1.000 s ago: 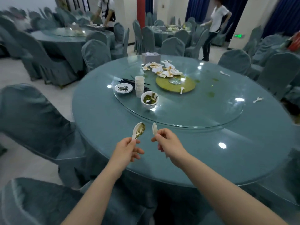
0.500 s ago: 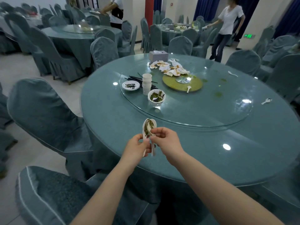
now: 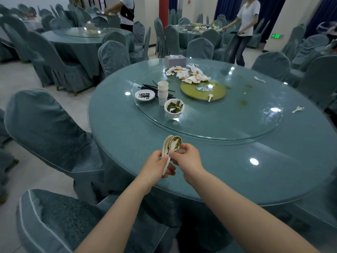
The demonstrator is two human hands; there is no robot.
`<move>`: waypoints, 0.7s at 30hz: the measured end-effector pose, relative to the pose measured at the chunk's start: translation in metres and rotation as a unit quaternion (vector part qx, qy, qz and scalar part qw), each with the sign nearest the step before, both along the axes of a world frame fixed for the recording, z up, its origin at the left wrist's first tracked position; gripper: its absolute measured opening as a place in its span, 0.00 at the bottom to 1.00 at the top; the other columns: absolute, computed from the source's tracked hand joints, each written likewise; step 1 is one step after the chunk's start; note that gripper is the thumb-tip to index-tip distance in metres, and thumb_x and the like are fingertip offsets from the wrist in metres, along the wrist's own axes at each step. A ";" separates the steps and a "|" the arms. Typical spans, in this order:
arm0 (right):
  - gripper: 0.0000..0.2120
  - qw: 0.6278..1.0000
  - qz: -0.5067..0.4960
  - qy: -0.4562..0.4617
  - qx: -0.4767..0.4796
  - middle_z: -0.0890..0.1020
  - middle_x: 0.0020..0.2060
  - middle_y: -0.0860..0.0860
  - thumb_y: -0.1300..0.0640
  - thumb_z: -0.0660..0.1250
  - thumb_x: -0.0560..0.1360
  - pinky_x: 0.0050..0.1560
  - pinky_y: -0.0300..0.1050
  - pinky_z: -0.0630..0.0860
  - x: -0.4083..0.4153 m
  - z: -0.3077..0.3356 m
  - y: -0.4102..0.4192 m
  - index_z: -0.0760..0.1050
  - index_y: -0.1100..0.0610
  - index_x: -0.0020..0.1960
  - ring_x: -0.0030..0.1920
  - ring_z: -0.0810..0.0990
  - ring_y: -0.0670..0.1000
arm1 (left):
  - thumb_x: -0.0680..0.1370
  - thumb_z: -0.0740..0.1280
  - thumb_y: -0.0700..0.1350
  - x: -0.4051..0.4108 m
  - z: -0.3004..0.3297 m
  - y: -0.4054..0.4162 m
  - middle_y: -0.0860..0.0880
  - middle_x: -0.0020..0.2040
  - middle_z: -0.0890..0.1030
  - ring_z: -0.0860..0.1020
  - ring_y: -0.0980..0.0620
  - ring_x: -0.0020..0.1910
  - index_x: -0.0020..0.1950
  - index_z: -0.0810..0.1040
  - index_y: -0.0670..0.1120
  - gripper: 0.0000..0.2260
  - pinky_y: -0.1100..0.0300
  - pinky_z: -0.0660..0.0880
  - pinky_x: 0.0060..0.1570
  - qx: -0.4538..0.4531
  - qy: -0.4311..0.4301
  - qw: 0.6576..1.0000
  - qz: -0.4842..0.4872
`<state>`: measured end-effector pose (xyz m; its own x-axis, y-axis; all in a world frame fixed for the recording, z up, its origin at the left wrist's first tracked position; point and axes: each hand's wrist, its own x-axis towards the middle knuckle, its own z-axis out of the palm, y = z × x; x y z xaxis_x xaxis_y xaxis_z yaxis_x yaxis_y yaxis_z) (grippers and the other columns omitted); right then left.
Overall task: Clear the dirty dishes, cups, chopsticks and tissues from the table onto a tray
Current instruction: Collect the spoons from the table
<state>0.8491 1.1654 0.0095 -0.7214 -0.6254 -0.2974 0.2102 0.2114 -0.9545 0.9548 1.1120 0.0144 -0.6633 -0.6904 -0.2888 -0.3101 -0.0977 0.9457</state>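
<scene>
While both hands grip, spoons (image 3: 171, 146) nested, green-smeared.

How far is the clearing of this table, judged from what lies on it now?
Done: cups stacked beside the plate and bowl on the glass turntable. In hand: left hand and right hand hold nested dirty spoons. Left: tissues, chopsticks, three loose spoons. No tray is in view.
</scene>
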 end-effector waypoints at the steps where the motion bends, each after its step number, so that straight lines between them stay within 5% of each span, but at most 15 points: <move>1: 0.12 1.000 0.003 0.005 0.002 0.84 0.42 0.51 0.65 0.70 0.71 0.37 0.40 0.77 0.001 0.000 -0.001 0.75 0.55 0.52 0.39 0.83 0.47 | 0.82 0.55 0.48 -0.001 0.001 0.000 0.48 0.39 0.83 0.84 0.52 0.38 0.53 0.73 0.49 0.08 0.58 0.79 0.41 -0.005 -0.009 1.000 -0.009; 10: 0.10 0.998 0.042 0.013 0.045 0.83 0.42 0.49 0.60 0.73 0.69 0.35 0.38 0.69 -0.014 0.002 -0.008 0.78 0.54 0.49 0.37 0.76 0.47 | 0.81 0.55 0.49 -0.009 0.003 -0.020 0.49 0.34 0.73 0.74 0.54 0.28 0.54 0.70 0.44 0.10 0.60 0.70 0.33 -0.082 -0.096 0.986 -0.105; 14: 0.06 0.997 0.063 -0.007 0.050 0.82 0.35 0.47 0.60 0.74 0.69 0.33 0.37 0.67 -0.038 0.001 -0.014 0.79 0.54 0.45 0.34 0.73 0.46 | 0.83 0.51 0.50 -0.022 0.005 -0.033 0.50 0.30 0.77 0.77 0.54 0.27 0.52 0.71 0.42 0.15 0.62 0.71 0.31 -0.054 -0.082 0.990 -0.105; 21: 0.15 0.988 0.111 -0.090 0.059 0.80 0.30 0.48 0.62 0.74 0.69 0.29 0.39 0.63 -0.098 -0.005 -0.056 0.77 0.56 0.54 0.27 0.67 0.46 | 0.83 0.50 0.49 -0.074 -0.002 -0.069 0.47 0.31 0.77 0.76 0.52 0.27 0.52 0.72 0.42 0.15 0.62 0.71 0.32 -0.007 -0.070 0.995 -0.068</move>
<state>0.7506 1.1090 0.0040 -0.4990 -0.7157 -0.4886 0.3108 0.3785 -0.8719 0.8803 1.0434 0.0127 -0.7044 -0.6023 -0.3754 -0.4481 -0.0328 0.8934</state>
